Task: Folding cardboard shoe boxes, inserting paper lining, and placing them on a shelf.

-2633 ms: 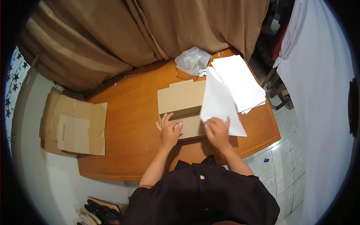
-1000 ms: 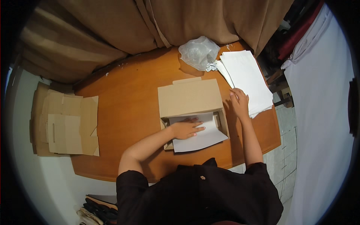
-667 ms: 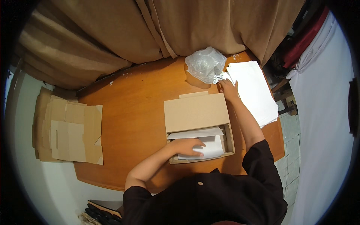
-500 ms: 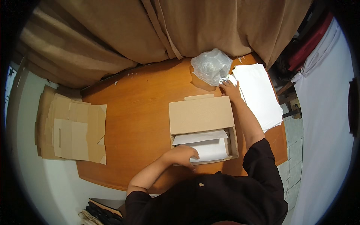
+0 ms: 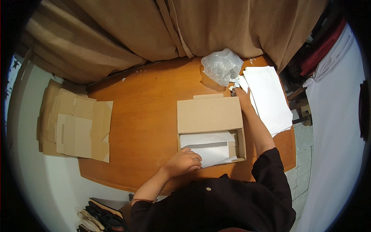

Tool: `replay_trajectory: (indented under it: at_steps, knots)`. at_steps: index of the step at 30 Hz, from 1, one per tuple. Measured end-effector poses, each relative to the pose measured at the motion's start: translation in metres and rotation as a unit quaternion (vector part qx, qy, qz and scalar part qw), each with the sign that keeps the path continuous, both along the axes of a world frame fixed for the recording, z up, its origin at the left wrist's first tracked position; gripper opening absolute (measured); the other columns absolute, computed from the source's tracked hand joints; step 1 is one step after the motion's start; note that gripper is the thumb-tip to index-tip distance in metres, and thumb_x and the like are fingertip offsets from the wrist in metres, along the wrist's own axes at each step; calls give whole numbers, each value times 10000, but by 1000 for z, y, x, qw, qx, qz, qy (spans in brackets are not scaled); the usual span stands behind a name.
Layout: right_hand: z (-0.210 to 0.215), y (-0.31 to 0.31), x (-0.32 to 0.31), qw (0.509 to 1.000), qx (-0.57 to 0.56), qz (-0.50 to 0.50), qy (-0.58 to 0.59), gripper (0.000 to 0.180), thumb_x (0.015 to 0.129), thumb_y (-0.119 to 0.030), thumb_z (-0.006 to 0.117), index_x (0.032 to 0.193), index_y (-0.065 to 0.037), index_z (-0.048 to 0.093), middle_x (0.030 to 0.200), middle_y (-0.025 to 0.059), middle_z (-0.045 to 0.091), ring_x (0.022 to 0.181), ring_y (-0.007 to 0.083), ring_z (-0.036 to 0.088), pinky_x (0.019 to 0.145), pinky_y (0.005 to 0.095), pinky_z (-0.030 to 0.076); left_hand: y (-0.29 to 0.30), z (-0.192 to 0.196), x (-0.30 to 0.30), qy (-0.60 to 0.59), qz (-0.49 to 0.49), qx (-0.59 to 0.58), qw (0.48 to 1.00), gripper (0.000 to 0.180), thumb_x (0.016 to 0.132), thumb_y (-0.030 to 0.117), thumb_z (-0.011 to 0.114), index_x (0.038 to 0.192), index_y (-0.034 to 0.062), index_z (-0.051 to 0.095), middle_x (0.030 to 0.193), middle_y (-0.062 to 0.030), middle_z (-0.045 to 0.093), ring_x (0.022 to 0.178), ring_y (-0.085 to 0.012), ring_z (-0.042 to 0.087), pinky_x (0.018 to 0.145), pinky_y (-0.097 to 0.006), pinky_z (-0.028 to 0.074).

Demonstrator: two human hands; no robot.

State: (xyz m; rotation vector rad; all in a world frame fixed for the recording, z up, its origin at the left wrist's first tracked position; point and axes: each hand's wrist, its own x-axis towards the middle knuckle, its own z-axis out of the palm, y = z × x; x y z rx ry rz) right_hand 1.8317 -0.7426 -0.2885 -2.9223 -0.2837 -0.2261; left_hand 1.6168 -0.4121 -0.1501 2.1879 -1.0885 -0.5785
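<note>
An open cardboard box (image 5: pixel 208 115) stands before me, its lid folded back toward the far side. White paper (image 5: pixel 210 154) lines the inside, with a loose sheet edge lifting at the near side. My left hand (image 5: pixel 184 161) curls over the box's near left corner, fingers on the paper and the near wall. Beyond the box, my right hand (image 5: pixel 242 97) reaches to some small silvery-white pieces (image 5: pixel 235 82) beside a clear plastic bag (image 5: pixel 223 66). Its fingers are bent around something small and dark that I cannot make out.
A stack of white paper sheets (image 5: pixel 268 100) lies along the table's right side. Flattened cardboard boxes (image 5: pixel 79 127) are piled at the left edge. A brown curtain (image 5: pixel 116 31) hangs behind the wooden table (image 5: pixel 143 116). Shoes (image 5: pixel 100 216) sit below at the lower left.
My right hand has drawn slightly back toward me, its fingers bending at the small pieces. The lining paper lies flatter in the box, and my left hand's fingers have curled in more.
</note>
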Motion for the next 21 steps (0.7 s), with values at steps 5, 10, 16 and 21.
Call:
replay_trajectory:
  at_steps: [5,10,16,21]
  knots:
    - [11,3,-3,987,-29,-154,28,224,860,-138,475,1054,-137,588,1041,20,592,1056,188,516,1012,661,164,-4,5,14,-188,125,-23,974,152,818,255,604,850,117,659,1020,-48,617,962,-230,554,886,-375,394]
    - [19,4,0,986,-8,-153,65,172,852,-108,477,982,-138,585,919,19,639,910,215,586,1012,665,120,-4,-20,35,-78,195,9,978,202,831,269,587,906,93,648,989,-79,630,951,-271,562,914,-382,385]
    - [24,3,-11,964,170,-192,71,220,772,-162,618,991,-152,606,882,21,661,897,215,614,992,647,125,0,-24,27,23,88,75,993,176,792,240,583,824,73,630,840,-103,643,872,-290,585,978,-483,323]
    - [49,4,-20,957,184,-207,82,193,797,-233,624,970,-160,670,881,20,672,873,211,618,979,645,110,3,-4,27,74,67,135,986,104,743,213,622,748,112,647,820,-71,644,908,-254,581,1044,-553,221]
